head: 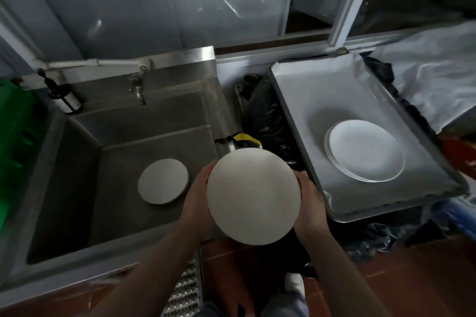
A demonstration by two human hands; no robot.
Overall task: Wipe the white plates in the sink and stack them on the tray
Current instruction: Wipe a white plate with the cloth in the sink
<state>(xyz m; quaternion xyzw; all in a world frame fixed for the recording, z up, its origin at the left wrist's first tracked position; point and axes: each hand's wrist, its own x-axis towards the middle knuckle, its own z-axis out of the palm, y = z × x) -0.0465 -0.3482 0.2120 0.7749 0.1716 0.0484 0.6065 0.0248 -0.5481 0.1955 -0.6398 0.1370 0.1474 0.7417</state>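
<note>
My left hand and right hand grip the white plate by opposite rims, between sink and tray.

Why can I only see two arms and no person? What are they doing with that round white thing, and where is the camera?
The camera sits on the person's head and looks down, so you see only their own arms. There is just this one picture. The left hand and the right hand hold a white plate by its two edges, in the air between the sink and the tray. On the left is a metal sink with a tap; one more plate lies on its bottom. On the right is a big metal tray with a stack of white plates on it. The held plate probably goes there next.
</note>
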